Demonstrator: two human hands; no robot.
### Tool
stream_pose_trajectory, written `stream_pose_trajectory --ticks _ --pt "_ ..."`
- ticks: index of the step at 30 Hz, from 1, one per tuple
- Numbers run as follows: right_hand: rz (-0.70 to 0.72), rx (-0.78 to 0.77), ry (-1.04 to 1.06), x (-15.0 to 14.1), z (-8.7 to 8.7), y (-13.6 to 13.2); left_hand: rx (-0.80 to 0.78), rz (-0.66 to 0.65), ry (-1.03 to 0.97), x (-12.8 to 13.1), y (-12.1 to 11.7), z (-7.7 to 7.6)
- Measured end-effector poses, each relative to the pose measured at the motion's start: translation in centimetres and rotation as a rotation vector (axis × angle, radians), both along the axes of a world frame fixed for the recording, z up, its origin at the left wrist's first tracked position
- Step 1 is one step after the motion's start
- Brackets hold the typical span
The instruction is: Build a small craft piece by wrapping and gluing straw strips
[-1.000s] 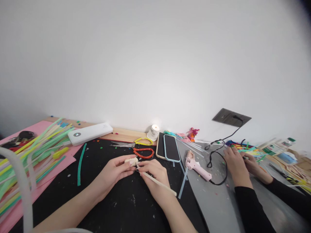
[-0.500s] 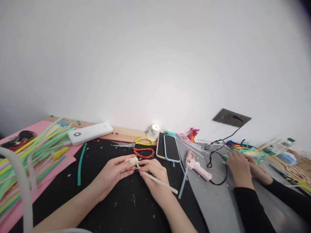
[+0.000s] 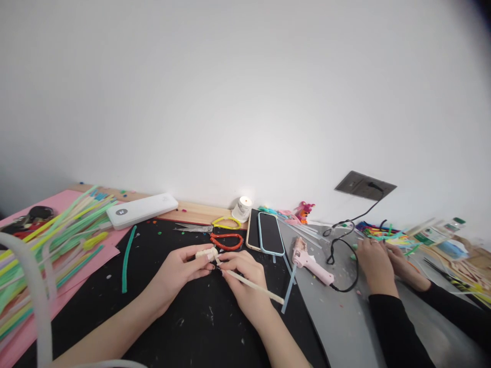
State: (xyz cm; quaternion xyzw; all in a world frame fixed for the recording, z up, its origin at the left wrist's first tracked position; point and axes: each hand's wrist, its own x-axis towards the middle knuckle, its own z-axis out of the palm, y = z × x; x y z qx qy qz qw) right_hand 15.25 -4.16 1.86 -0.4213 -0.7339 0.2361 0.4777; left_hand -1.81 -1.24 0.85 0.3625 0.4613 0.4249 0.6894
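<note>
Between the fingertips of my left hand is a small cream-coloured coiled piece, seemingly wound from fuzzy pipe cleaner. My right hand, close beside it, pinches a cream pipe cleaner whose free end points down to the right. Near the coil the strip meets my right fingertips; the exact join is hidden by fingers. Just beyond my hands lie scissors with red and yellow handles, blades apart and pointing left. A single green pipe cleaner lies on the black mat left of my hands.
Pipe cleaners pile on pink paper at left, beside a white device. A paper cup, phones and a corded pink glue gun stand or lie to the right. A co-worker's hands work at far right.
The coil has turned slightly in my left fingers. The free end of the cream pipe cleaner has shifted a little right, to the glue stick's lower end. The co-worker's hands moved slightly.
</note>
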Motion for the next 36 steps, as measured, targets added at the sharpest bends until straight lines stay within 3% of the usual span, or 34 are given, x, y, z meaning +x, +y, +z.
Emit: stream_pose_trajectory --ticks 12,22,31,36 --pt "0.032 -0.005 -0.003 -0.23 -0.01 -0.24 0.042 0.032 0.046 0.01 0.31 -0.41" --pt "0.004 0.001 0.021 -0.22 -0.46 0.00 -0.068 -0.034 -0.257 -0.08 0.26 0.04" --pt "-0.041 -0.044 0.065 -0.35 -0.37 -0.06 -0.111 -0.027 -0.272 -0.13 0.29 -0.13" --pt "0.013 -0.033 0.042 -0.36 -0.36 0.06 -0.120 -0.025 -0.240 -0.29 0.20 -0.20"
